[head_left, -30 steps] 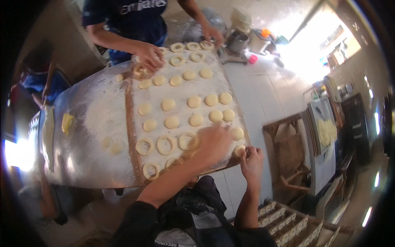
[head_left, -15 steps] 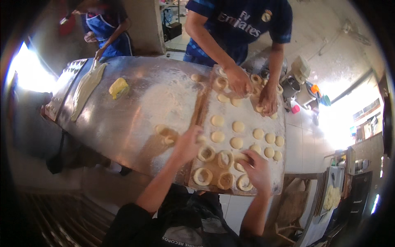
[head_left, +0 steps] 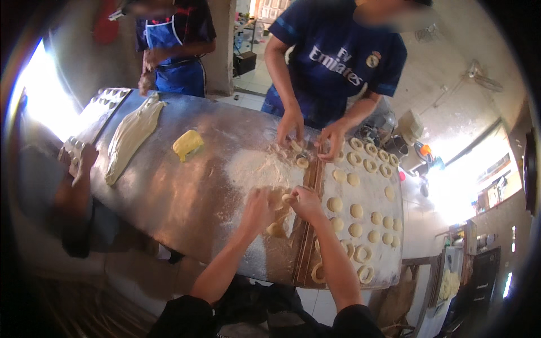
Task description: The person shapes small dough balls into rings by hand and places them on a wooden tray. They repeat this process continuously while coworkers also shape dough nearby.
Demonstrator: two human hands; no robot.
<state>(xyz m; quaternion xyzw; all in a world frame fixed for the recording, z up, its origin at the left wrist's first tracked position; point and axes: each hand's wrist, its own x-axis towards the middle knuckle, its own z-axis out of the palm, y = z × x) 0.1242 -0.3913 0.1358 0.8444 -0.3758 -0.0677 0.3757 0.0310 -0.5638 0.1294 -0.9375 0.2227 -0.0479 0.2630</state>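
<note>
Over the floured part of the metal table, my two hands are close together. My right hand pinches a small piece of pale dough between thumb and fingers. Just left of it, my left hand has its fingers curled in; whatever they hold is hidden. Another dough piece lies on the table below my hands. To my right, a floured board bears several dough discs and dough rings.
Across the table, a co-worker's hands handle dough near a small ring. Loose flour, a yellow lump and a long dough sheet lie leftward. Another person's hand is by a tray at far left.
My right hand has left the rings on the board and come to the floured table beside my left. The co-worker's hands have shifted to the board's left edge. The view has turned leftward.
</note>
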